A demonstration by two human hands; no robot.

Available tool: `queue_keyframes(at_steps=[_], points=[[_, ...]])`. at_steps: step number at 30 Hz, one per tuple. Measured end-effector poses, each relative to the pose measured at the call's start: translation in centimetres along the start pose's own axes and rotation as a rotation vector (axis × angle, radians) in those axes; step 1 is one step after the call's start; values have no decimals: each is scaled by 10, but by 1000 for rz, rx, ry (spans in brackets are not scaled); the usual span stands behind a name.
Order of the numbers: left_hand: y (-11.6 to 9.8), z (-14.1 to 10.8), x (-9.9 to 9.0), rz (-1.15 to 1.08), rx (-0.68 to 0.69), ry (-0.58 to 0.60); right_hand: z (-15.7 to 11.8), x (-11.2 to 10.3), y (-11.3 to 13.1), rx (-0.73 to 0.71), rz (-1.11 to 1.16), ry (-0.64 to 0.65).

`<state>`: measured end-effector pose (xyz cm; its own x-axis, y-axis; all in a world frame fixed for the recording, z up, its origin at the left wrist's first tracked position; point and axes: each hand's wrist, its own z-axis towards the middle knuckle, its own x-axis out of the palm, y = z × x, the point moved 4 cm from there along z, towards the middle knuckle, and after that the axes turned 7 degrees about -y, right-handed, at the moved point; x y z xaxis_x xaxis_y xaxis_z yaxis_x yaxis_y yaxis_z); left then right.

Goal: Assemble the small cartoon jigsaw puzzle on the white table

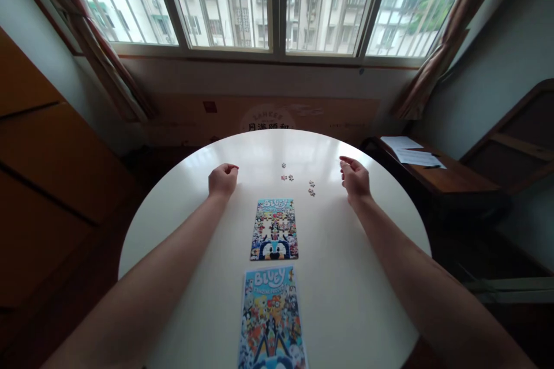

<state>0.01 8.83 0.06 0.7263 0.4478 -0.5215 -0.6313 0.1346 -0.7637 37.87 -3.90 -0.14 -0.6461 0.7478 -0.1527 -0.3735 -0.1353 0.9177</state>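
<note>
My left hand (223,179) rests on the white table left of the puzzle, closed in a loose fist with nothing visible in it. To the right, my right hand (356,177) is held with its fingers curled together, and no object shows in it. Between them lies a partly assembled Bluey jigsaw puzzle (275,247), with pale gaps in its middle. Beyond it are several loose pieces: a single puzzle piece (284,165), a pair (291,177) side by side, and another pair (311,192) nearer my right hand. A Bluey picture sheet (273,305) lies closest to me.
The round white table (173,230) has a curved edge all around. At the right stands a low wooden table (426,179) with papers (415,157) and a pen on it. A long cardboard box (182,118) leans below the barred window; orange-brown cabinets (52,167) stand left.
</note>
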Motion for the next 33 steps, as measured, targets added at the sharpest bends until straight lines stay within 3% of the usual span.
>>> queue_keyframes(at_steps=[4,13,23,33], points=[[-2,1,0,42,14,28,-6,10,-9,51,-15,56],[-9,-3,5,228,87,118,-16,14,-20,21,-184,108],[-12,-7,0,187,78,124,-42,19,24,-182,-489,506],[-4,-9,3,33,51,137,-58,26,35,-246,-783,568]])
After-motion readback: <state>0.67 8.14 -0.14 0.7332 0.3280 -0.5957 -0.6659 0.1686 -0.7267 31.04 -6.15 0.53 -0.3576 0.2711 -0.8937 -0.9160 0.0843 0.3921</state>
